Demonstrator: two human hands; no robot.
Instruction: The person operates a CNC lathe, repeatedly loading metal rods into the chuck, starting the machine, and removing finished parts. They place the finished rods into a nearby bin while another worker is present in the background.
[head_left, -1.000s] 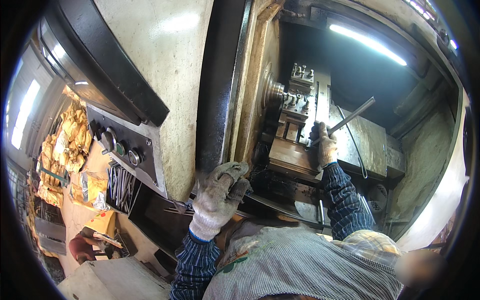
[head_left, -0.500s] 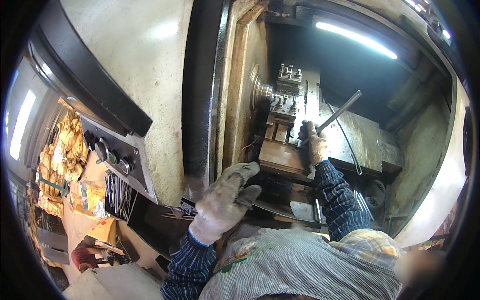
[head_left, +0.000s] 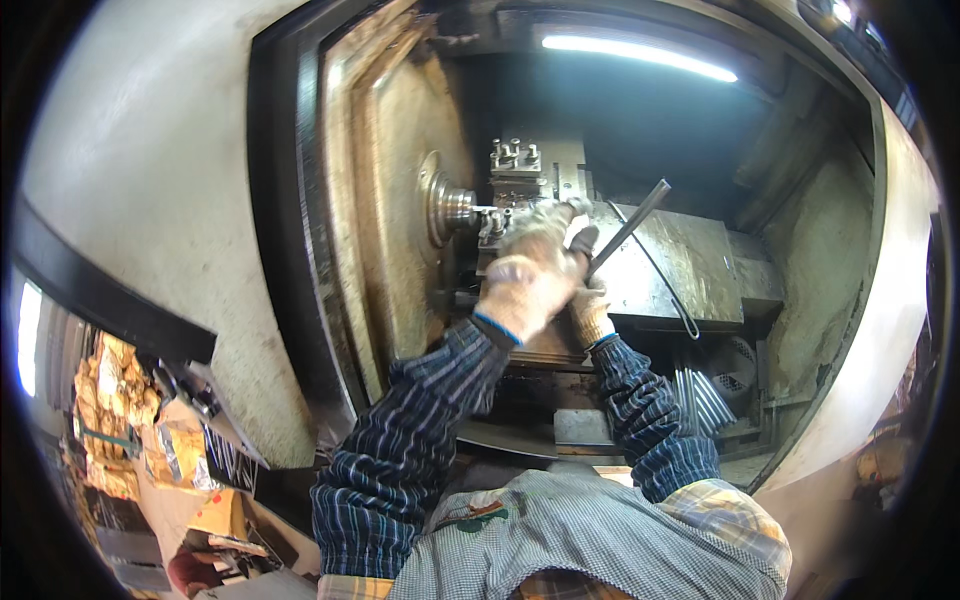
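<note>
My right hand, in a worn work glove, is closed round the lower part of a long metal rod that slants up to the right. Over the machine bed my gloved left hand reaches in right beside the rod and partly covers my right hand. Its fingers are smeared by motion, so whether it touches the rod I cannot tell. Behind it, the nearer tool post is partly hidden; the farther tool post shows its bolts. The round metal spindle nose sticks out of the wall at left.
A thin hooked rod lies across a flat metal cover at right. Several bright metal bars stand below it. A lamp tube glows at the back. The machine's door edge stands at left, near wrapped packages.
My left hand has swung forward and right, from in front of the machine bed to beside my right hand and the rod. The view has shifted; my right hand still grips the rod.
</note>
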